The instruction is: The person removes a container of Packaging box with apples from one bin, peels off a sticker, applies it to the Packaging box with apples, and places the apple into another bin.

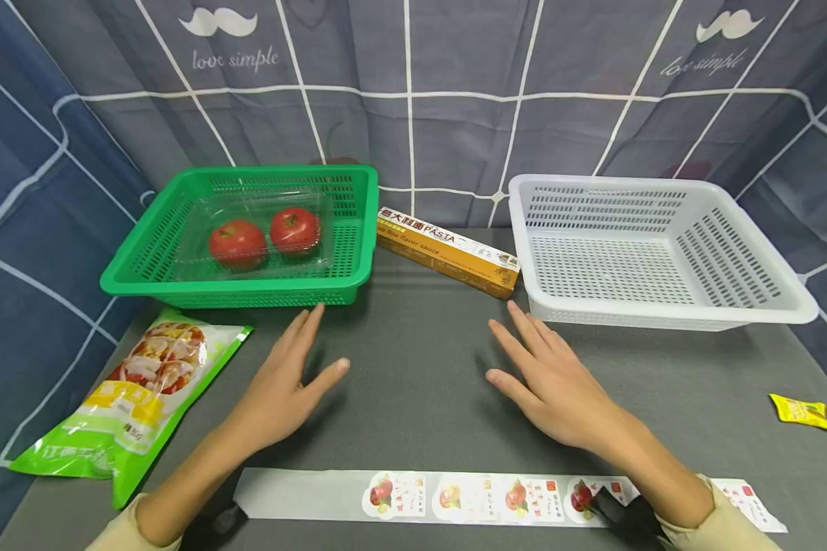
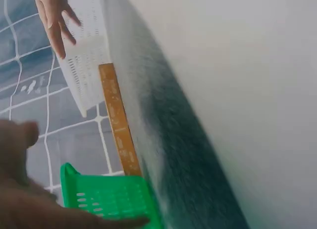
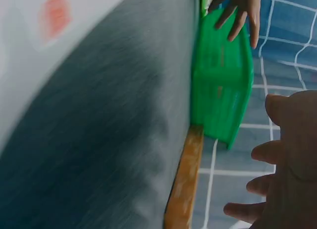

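Both hands hover flat over the grey table (image 1: 413, 398), fingers straight and spread, holding nothing: the left hand (image 1: 286, 386) just short of the green basket (image 1: 248, 287), the right hand (image 1: 547, 379) just short of the white basket (image 1: 661, 314). Between the two baskets, at the far side of the table, lies the pasta box (image 1: 448, 252), long and narrow, orange-brown with a white top face printed "PASTA", set at a slant with its right end almost against the white basket. Only the head view shows what sits inside the green basket: a clear plastic tray (image 1: 255, 229) with two red tomatoes (image 1: 237, 243). It alone also shows the green food pouch (image 1: 131, 398) at the near left, the strip of fruit stickers (image 1: 455, 496) along the near edge, and a small yellow sachet (image 1: 802, 411) at the far right. The wrist views are blurred and tilted; the left one catches the pasta box edge-on between the baskets with the right hand beyond, the right one the same box, the green basket and the left hand's fingers.
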Demonstrator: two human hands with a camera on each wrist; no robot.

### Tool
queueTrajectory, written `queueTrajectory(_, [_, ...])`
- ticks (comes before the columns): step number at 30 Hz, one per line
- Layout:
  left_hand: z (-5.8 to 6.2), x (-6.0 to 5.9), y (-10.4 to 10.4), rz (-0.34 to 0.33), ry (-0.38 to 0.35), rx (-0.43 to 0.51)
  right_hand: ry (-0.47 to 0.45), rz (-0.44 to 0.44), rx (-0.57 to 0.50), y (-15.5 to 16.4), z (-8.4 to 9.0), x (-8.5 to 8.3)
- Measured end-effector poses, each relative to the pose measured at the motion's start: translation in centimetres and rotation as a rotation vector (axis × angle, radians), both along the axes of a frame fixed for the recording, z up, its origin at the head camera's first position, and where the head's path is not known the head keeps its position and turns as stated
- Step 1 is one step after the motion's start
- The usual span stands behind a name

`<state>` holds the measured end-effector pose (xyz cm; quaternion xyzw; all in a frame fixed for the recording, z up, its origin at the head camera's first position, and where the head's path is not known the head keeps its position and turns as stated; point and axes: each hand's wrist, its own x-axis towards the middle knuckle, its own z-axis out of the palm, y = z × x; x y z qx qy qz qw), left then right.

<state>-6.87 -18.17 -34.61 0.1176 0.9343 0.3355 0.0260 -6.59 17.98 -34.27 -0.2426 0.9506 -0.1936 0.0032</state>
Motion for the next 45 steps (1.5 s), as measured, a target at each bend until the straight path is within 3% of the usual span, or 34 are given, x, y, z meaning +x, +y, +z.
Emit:
queueTrajectory(5, [1.2, -1.3, 0.0, 0.147, -0.155, 0.521, -0.108, 0.039, -0.193, -2.7, 1.7, -0.6])
queueTrajectory(8, [1.9, -2.2, 0.1, 0.268, -0.23, 0.81, -0.164, 0.05, -0.327, -4.7, 2.7, -1.1])
queueTrajectory(10, [2.1, -2.9, 0.3, 0.343, -0.224, 0.931, -0.178, 0.065, -0.415, -6.1, 3.1, -1.6])
queueTrajectory(12, [2.2, -3.5, 0.4, 0.412, -0.191, 0.993, -0.191, 0.078, -0.514, -7.5, 3.5, -2.3])
queueTrajectory(19, [1.6, -5.2, 1.4, 0.573, -0.011, 1.141, -0.303, 0.02, -0.785, -12.9, 5.4, -5.2])
queueTrajectory(25, [1.4, -6.0, 2.3, 0.666, 0.058, 1.186, -0.399, -0.003, -0.968, -17.5, 7.1, -7.9])
queueTrajectory(33, [1.7, -6.0, 2.3, 0.735, 0.001, 1.138, -0.461, -0.149, -0.903, -22.1, 7.8, -11.9])
queueTrajectory(40, [1.6, -5.8, 2.2, 0.741, -0.006, 1.106, -0.502, -0.18, -0.822, -24.4, 6.6, -14.6])
queueTrajectory(45, [1.4, -5.7, 2.2, 0.735, 0.008, 1.079, -0.514, -0.214, -0.785, -25.4, 5.9, -15.6])
